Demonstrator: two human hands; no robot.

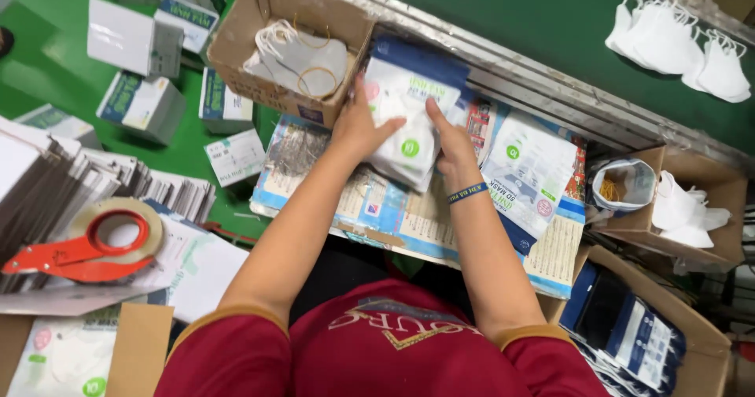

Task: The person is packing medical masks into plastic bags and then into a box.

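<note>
My left hand (359, 126) and my right hand (450, 140) both grip a stack of white face masks (407, 140) held over the worktable. Under and behind the stack lies a white and blue mask pouch (411, 79). A blue band (467, 192) circles my right wrist. Just left of my left hand stands an open cardboard box (248, 41) with white masks and rubber bands inside. Another flat pouch (528, 167) lies to the right of my right hand.
A red tape dispenser (82, 251) rests on stacked flat cartons at left. Small white boxes (141, 106) lie scattered on the green floor. Loose masks (684, 43) sit on the green belt at top right. Cardboard boxes with masks (692, 208) and pouches (637, 334) stand at right.
</note>
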